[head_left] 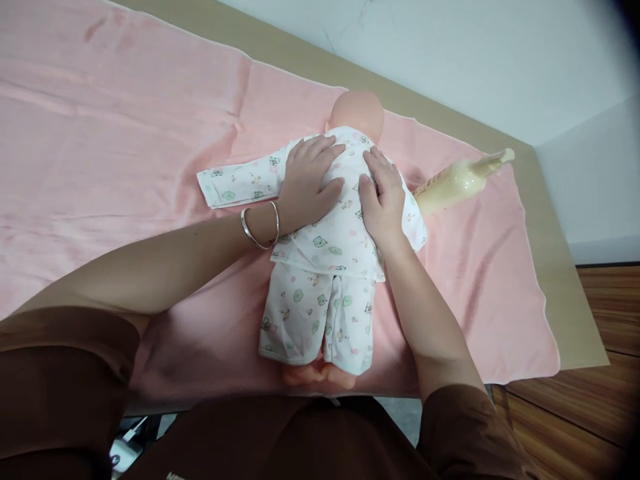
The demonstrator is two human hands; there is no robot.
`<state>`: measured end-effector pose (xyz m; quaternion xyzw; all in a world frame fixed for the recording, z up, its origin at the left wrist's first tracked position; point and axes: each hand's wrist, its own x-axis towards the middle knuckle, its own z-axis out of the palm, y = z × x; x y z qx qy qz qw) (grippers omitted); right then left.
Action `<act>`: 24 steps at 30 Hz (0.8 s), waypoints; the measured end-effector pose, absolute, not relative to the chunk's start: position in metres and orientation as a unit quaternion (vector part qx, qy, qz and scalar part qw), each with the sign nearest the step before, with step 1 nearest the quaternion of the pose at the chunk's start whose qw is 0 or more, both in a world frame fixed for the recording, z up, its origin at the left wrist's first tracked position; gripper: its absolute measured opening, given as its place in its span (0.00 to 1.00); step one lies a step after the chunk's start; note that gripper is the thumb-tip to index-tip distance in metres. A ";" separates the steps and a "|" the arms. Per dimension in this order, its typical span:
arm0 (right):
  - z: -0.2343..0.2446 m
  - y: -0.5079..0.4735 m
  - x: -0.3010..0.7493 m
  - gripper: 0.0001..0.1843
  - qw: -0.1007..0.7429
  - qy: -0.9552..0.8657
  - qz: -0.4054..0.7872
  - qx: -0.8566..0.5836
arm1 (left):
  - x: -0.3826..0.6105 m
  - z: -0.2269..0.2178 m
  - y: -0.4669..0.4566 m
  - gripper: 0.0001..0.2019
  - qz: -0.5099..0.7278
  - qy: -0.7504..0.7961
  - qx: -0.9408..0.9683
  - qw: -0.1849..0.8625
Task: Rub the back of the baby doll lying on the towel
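Observation:
A baby doll (356,115) lies on a pink towel (150,133), head away from me and feet near the table's front edge. It wears a white printed shirt and matching trousers (320,313). My left hand (306,181), with a silver bangle on the wrist, lies flat on the doll's upper body, fingers spread. My right hand (383,197) rests flat beside it on the same shirt, fingers stretched toward the head. One empty sleeve (235,183) lies out to the left. Neither hand holds anything.
A pale yellow giraffe-shaped toy (457,181) lies on the towel just right of the doll. The towel covers a light wooden table (570,293) set against a white wall. Wood flooring shows at the right.

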<state>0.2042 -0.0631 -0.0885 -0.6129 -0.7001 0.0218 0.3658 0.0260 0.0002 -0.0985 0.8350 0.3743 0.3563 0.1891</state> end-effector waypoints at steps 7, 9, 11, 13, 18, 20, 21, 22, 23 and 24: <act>-0.090 -0.062 0.205 0.27 0.361 -0.701 0.023 -0.614 | 0.026 -0.101 0.002 0.29 0.362 0.366 0.837 0.183; -0.090 -0.062 0.206 0.27 0.357 -0.703 0.023 -0.615 | 0.026 -0.102 0.003 0.30 0.366 0.364 0.838 0.175; -0.090 -0.062 0.207 0.27 0.355 -0.704 0.022 -0.615 | 0.026 -0.103 0.003 0.29 0.367 0.362 0.839 0.171; -0.091 -0.061 0.208 0.28 0.356 -0.704 0.018 -0.614 | 0.026 -0.103 0.003 0.29 0.366 0.365 0.838 0.173; -0.092 -0.061 0.208 0.28 0.355 -0.707 0.003 -0.611 | 0.028 -0.101 0.003 0.31 0.349 0.378 0.841 0.168; -0.092 -0.061 0.208 0.27 0.359 -0.706 0.001 -0.610 | 0.028 -0.101 0.003 0.31 0.346 0.384 0.840 0.164; -0.092 -0.061 0.208 0.27 0.361 -0.705 0.001 -0.610 | 0.028 -0.101 0.003 0.31 0.347 0.384 0.839 0.165; -0.092 -0.061 0.208 0.27 0.361 -0.705 0.001 -0.611 | 0.028 -0.100 0.002 0.31 0.350 0.381 0.839 0.167; -0.092 -0.061 0.208 0.27 0.360 -0.705 0.001 -0.611 | 0.027 -0.100 0.002 0.30 0.354 0.377 0.839 0.169; -0.092 -0.061 0.208 0.27 0.358 -0.705 0.002 -0.612 | 0.027 -0.100 0.002 0.30 0.358 0.373 0.839 0.171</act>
